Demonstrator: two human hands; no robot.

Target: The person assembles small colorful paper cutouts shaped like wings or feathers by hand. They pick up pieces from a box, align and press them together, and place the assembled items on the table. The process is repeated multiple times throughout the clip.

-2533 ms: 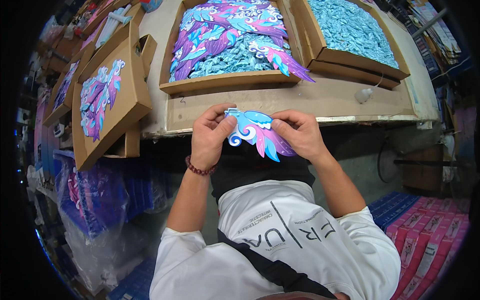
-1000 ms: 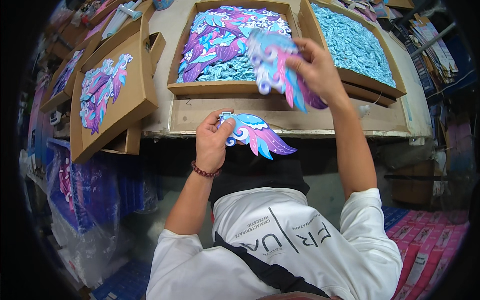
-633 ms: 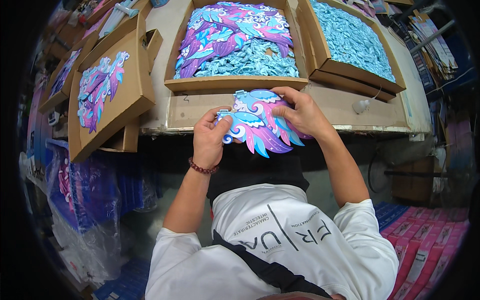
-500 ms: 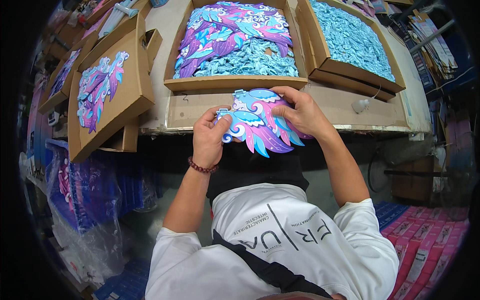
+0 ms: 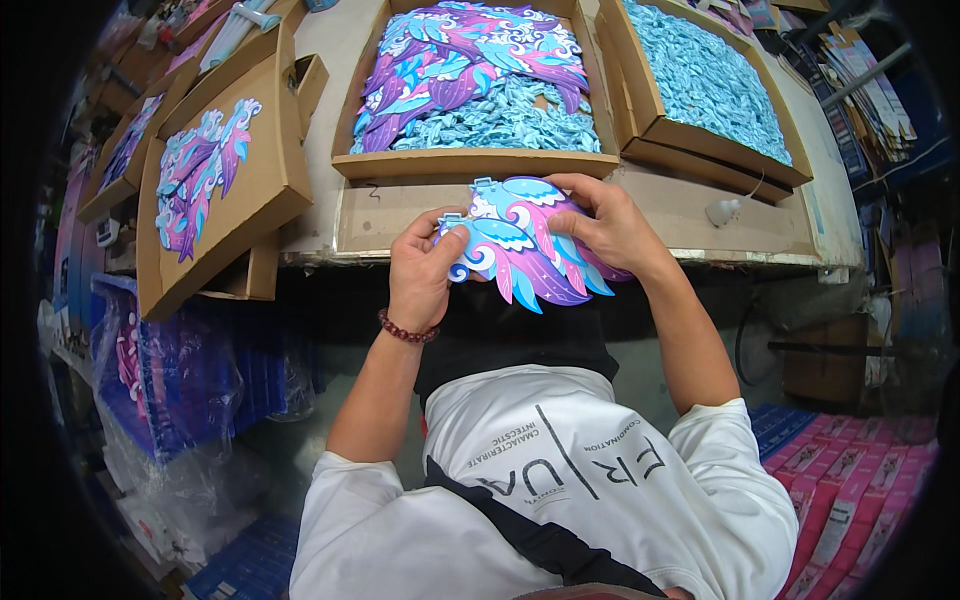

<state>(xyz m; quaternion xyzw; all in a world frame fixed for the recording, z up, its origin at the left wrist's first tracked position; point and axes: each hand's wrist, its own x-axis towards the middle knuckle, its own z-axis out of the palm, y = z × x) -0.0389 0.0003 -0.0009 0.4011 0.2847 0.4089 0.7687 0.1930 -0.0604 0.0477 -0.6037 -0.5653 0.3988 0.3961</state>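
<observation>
Between my two hands, in front of the table edge, is a purple, pink and blue wing-shaped piece [image 5: 535, 262] with feather patterns and small light-blue clips along its left and upper edge. My left hand [image 5: 425, 262] pinches its left end by one clip, thumb on top. My right hand [image 5: 598, 222] grips the upper right part, thumb across the printed face. It appears to be two wings lying partly over each other. Just beyond stands a cardboard box [image 5: 480, 163] with similar wings [image 5: 470, 60] heaped over small light-blue plastic parts [image 5: 500, 122].
A second box [image 5: 725, 150] of light-blue parts [image 5: 705, 80] stands right of it. At the left, a tilted cardboard tray [image 5: 232, 222] holds more wings [image 5: 200, 175]. A small white bottle [image 5: 722, 211] lies near the table's right side. Pink boxes [image 5: 850, 500] are stacked at lower right; blue crates [image 5: 190, 370] stand lower left.
Both hands keep the same grip on the wings. The view has shifted very slightly; little else differs.
</observation>
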